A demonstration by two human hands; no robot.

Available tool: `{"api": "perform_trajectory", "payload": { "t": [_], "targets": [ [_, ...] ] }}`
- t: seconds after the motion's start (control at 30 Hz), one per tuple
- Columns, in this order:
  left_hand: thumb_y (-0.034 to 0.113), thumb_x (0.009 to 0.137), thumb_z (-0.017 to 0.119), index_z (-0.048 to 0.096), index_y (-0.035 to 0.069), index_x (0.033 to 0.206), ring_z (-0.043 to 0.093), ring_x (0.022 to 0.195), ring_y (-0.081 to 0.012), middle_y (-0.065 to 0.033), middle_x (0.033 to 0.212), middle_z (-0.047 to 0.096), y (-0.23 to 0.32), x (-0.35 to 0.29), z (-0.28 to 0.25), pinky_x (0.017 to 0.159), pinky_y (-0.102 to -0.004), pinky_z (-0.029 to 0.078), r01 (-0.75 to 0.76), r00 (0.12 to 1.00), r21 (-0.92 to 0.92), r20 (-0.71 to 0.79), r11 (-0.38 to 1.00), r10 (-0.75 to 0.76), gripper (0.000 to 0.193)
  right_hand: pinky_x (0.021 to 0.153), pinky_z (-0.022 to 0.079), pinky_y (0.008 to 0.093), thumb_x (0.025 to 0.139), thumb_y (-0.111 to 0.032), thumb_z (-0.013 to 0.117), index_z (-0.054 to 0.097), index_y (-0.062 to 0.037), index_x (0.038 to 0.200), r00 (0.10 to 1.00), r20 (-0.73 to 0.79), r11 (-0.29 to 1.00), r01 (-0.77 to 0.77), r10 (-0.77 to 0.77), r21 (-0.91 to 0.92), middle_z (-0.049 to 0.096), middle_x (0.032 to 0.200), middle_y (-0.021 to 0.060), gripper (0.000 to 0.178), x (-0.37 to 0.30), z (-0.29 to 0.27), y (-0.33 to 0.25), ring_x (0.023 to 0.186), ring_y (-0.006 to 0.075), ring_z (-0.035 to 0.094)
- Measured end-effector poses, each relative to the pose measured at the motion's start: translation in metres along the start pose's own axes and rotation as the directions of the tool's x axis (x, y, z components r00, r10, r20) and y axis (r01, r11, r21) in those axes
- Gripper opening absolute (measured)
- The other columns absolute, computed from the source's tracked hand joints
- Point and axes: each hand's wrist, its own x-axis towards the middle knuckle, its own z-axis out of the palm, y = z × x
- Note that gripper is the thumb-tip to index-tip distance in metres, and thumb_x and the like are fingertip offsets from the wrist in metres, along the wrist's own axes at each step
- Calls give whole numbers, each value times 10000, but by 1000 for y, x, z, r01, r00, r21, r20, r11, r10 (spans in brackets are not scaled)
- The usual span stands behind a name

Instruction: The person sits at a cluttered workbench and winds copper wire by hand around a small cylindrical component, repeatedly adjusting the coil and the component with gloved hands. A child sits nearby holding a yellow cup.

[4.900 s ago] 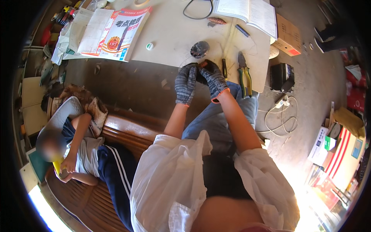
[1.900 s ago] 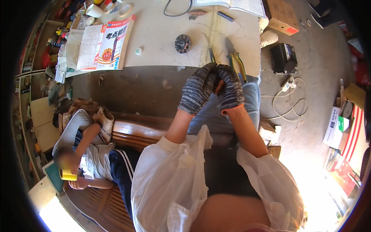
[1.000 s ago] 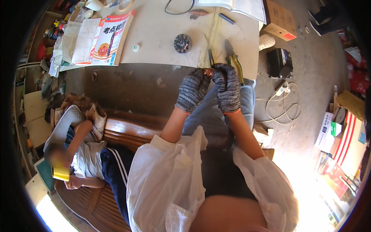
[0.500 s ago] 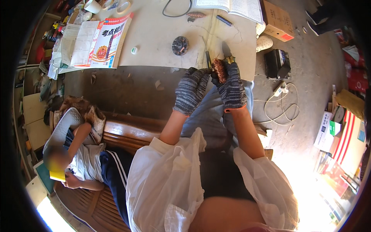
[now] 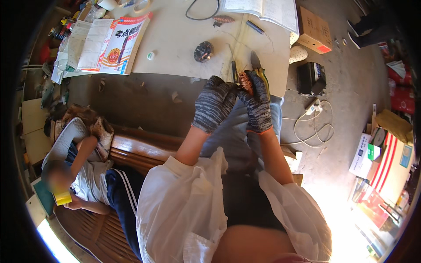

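Observation:
Both my hands wear dark grey striped knit gloves and meet at the table's near edge. My right hand is closed around a copper-wire coil, a ribbed reddish winding that shows between thumb and fingers. Closed, with its fingertips against the coil's left side, my left hand pinches something too small or hidden to make out. Just beyond the right fingers lie pliers with yellow-green handles, partly covered by the glove. A thin screwdriver with a dark handle lies left of the coil.
On the table are a round dark motor part, another copper winding, a black cylinder, books and a white cap. A person lies on the wooden bench at left. A cable and battery are on the floor.
The view has shifted slightly. The coil has tilted in my right hand, and more of the pliers' handles shows beside the fingers. My left hand stays close against the coil.

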Motion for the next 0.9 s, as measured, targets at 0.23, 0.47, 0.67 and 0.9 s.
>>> {"api": "perform_trajectory", "payload": {
  "t": [0.23,0.47,0.67,0.9],
  "targets": [
    [94,705,658,668,21,818,566,752,-292,-156,812,558,-8,-1,7,670,-361,460,51,999,-108,16,993,-50,135,963,388,312,763,80,562,412,-28,1269,995,36,966,95,-89,-239,481,1221,122,538,2,-4,10,1123,221,483],
    [36,702,641,654,-27,811,568,730,-235,-140,803,548,-11,-2,7,645,-324,454,70,997,-227,33,971,-64,127,990,358,330,717,112,532,405,-18,1268,984,85,920,177,-157,-349,472,1225,133,580,1,-3,2,1146,251,467],
    [16,722,615,645,-45,843,570,740,-224,-145,835,552,-13,-3,9,654,-302,461,44,999,-272,14,961,-42,139,991,356,337,722,98,543,413,-13,1261,980,77,904,197,-182,-379,477,1220,143,565,2,-2,0,1147,269,467],
    [57,731,612,637,-45,856,555,773,-253,-150,840,554,-13,-3,9,681,-328,447,35,999,-296,20,954,-31,163,973,370,363,731,67,564,420,-19,1262,965,93,832,258,-245,-491,491,1202,160,556,1,1,-3,1115,301,483]
  ]
}}
